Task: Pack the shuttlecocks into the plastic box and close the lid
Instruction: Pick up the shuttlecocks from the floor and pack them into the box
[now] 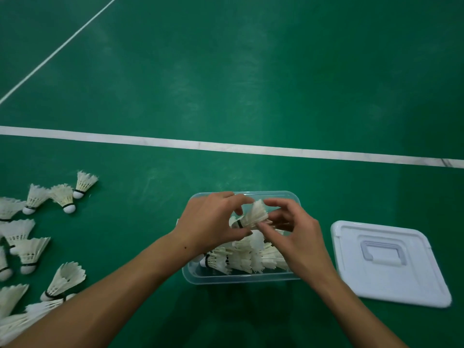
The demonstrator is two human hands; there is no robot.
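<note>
A clear plastic box (241, 279) stands open on the green court floor, low in the middle of the view. Several white feather shuttlecocks (247, 258) lie inside it in a nested row. Both hands are over the box, sharing one shuttlecock (254, 215). My left hand (209, 222) pinches its cork end, which the fingers hide. My right hand (295, 231) touches its feather skirt with thumb and fingertips. The white lid (406, 280), handle side up, lies flat on the floor to the right of the box.
Several loose shuttlecocks (32, 249) are scattered on the floor at the left, reaching to the frame's left edge. A white court line (226, 146) crosses beyond the box, and a thinner line (57, 49) runs diagonally at the upper left.
</note>
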